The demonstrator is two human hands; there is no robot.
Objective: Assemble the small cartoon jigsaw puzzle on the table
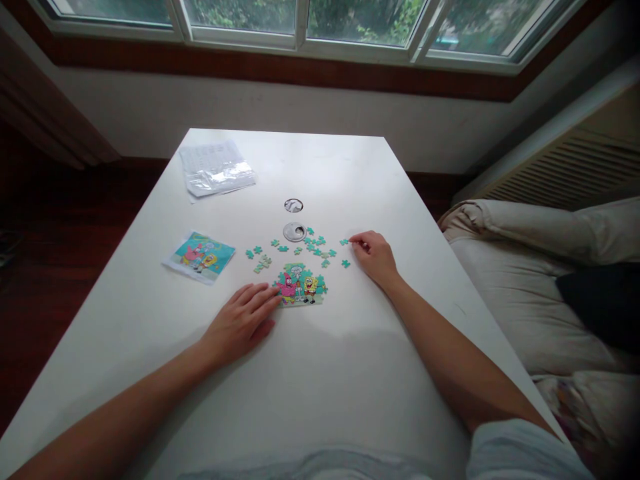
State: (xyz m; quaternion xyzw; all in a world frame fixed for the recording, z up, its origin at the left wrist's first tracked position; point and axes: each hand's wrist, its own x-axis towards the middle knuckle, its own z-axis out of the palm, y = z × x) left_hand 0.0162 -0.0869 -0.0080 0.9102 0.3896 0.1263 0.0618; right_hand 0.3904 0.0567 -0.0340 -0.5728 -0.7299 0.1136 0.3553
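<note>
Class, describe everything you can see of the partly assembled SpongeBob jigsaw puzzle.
The partly assembled SpongeBob jigsaw puzzle looks like thin card and lies flat on the white table. Printed on teal, pink Patrick, Squidward and yellow SpongeBob stand side by side. Its bottom edge is fairly straight; its top and right edges are jagged with interlocking tabs. Loose pieces lie beyond it. The left hand reaches its left edge, covering a little of it.

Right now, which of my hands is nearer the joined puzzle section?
Left. Your left hand is at the left edge of the joined puzzle section; your right hand is apart, upper right.
</note>
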